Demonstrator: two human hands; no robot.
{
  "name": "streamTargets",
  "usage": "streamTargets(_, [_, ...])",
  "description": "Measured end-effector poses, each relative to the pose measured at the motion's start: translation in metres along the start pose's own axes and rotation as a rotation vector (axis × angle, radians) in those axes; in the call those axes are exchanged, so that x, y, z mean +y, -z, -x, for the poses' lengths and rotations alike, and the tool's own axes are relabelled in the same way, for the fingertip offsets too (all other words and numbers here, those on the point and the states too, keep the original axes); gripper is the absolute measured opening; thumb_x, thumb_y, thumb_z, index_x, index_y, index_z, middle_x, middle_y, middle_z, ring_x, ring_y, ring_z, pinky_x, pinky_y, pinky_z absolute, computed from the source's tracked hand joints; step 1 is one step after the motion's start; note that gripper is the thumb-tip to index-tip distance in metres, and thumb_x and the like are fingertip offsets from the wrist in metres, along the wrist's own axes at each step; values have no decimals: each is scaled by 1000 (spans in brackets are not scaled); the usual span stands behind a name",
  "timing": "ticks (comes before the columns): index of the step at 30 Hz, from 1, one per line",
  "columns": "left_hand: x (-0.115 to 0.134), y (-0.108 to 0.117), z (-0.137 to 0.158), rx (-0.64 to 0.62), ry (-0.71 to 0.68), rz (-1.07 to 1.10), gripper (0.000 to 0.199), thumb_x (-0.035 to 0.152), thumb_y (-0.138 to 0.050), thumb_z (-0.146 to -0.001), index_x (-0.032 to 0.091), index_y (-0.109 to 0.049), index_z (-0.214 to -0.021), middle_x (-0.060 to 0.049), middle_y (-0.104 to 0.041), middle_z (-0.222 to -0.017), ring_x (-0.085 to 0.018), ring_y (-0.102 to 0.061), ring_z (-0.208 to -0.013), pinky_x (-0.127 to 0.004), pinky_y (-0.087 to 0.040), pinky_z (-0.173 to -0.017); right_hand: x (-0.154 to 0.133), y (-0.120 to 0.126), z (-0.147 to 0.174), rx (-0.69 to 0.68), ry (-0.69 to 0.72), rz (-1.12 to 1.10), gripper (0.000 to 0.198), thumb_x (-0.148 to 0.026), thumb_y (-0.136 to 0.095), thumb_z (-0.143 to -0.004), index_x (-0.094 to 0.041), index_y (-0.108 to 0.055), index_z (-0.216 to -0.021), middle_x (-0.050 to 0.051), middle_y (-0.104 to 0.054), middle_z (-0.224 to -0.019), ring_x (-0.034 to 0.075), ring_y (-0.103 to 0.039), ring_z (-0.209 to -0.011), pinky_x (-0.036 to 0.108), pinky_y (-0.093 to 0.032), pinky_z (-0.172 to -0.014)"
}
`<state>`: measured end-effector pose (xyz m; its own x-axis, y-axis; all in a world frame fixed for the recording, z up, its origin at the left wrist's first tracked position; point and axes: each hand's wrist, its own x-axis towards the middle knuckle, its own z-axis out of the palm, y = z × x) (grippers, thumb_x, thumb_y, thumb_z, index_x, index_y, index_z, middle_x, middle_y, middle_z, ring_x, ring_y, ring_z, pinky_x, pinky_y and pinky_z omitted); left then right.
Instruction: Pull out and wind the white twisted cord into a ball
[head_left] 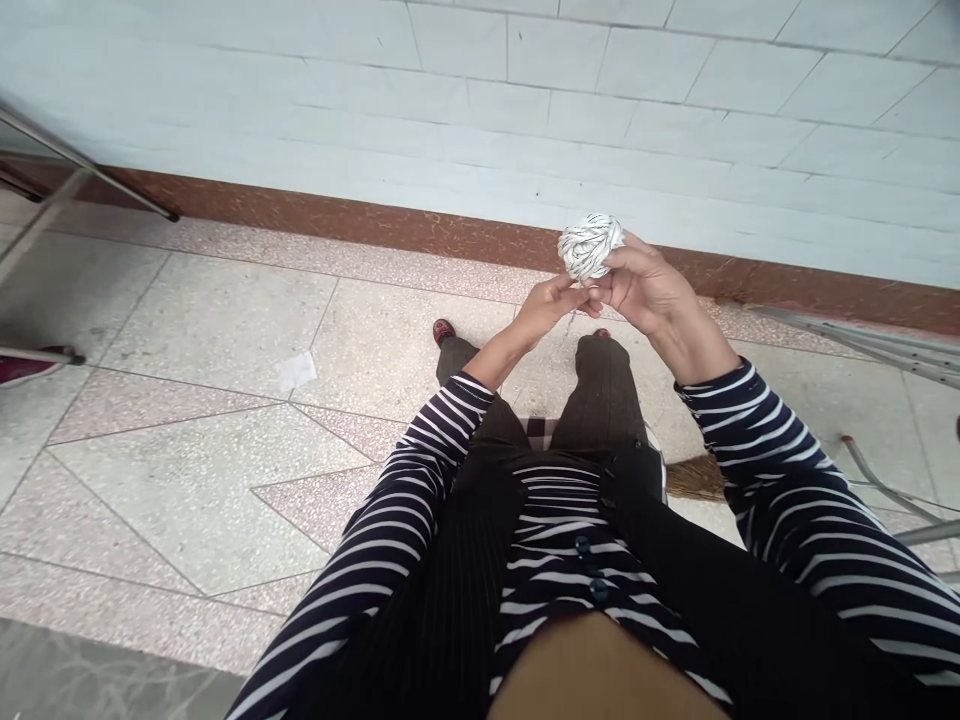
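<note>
A rounded bundle of white cord with dark flecks is held up in front of me, its strands wound over one another. My right hand is closed around its right and lower side, thumb and fingers against the windings. Just beneath the bundle, my left hand is closed in a pinch, its fingertips meeting those of the right hand. A thin bit of cord seems to hang below these fingers, too faint to follow. The fingertips partly hide the underside of the bundle.
A white tiled wall with a brown skirting rises ahead. Metal furniture legs stand at left, with more metal tubing at right. A white paper scrap lies on the floor. Straw-like bristles show beside my right leg.
</note>
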<state>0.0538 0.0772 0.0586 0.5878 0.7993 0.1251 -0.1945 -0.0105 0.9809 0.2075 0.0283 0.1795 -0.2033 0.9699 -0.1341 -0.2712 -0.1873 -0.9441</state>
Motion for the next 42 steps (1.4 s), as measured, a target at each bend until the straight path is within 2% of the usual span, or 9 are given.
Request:
streamTargets(4, [7,4,5,20,-6,-18,37,53,-66,-107,16,-72,-102,-6,-78,-86,-16,-75,-78,-32,-61,-86,-1,13,-1,33,44,33,70,-36,-91,-74,-34,-64,-139,7,-79,-116,32,-77,-102,42,-70,-67])
streamTargets(12, [-45,49,43,34,151,-505,29,26,-56,-103,17,-70,-79,-3,-76,-81,-14,-67,-78,-27,-51,-84,-6,60,-1,154,151,-8,72,-42,-92,-71,-43,-65,-137,3,-78,-124,35,-71,-120,44,-67,-74])
streamTargets(16, [-62,69,60,37,275,-679,31,27,-56,-98,18,-71,-72,-3,-73,-77,-16,-61,-73,-27,-47,-76,-19,69,7,290,267,25,63,-42,-91,-68,-43,-68,-127,-1,-79,-119,34,-66,-125,46,-65,-87])
streamTargets(20, [-79,86,69,60,349,-686,32,27,-52,-99,18,-70,-75,-5,-74,-81,-17,-62,-74,-27,-48,-75,-40,60,23,297,266,150,54,-48,-87,-74,-46,-69,-124,-1,-79,-123,37,-64,-129,48,-64,-85])
streamTargets(27, [-97,92,51,104,476,-823,18,15,-60,-88,17,-78,-89,-13,-82,-106,-26,-72,-103,-36,-52,-105,-57,10,47,264,346,-132,80,-18,-89,-65,-48,-67,-136,-4,-80,-101,27,-69,-96,35,-59,-61])
streamTargets(30, [-87,75,30,126,401,-729,28,15,-62,-90,15,-80,-111,-17,-81,-124,-28,-73,-117,-40,-50,-114,-40,0,40,161,220,-46,70,-17,-90,-65,-42,-71,-128,0,-79,-110,25,-71,-92,32,-60,-56])
streamTargets(34, [-48,36,9,48,135,-231,37,32,-66,-102,18,-73,-136,-14,-79,-132,-23,-74,-122,-36,-53,-111,-6,9,16,52,76,7,60,-26,-91,-72,-37,-70,-128,3,-78,-112,26,-76,-95,34,-67,-61])
streamTargets(38, [-4,4,6,49,39,-66,34,47,-62,-110,20,-77,-125,-8,-82,-115,-19,-76,-112,-35,-55,-107,12,23,-2,33,42,4,65,-25,-90,-72,-33,-69,-133,5,-79,-107,27,-77,-89,38,-70,-62])
streamTargets(42, [19,-1,7,80,4,-70,36,50,-61,-111,19,-79,-106,-5,-80,-97,-18,-75,-100,-34,-57,-101,14,30,-5,63,46,33,63,-25,-90,-73,-33,-70,-132,5,-80,-108,28,-78,-91,41,-71,-64])
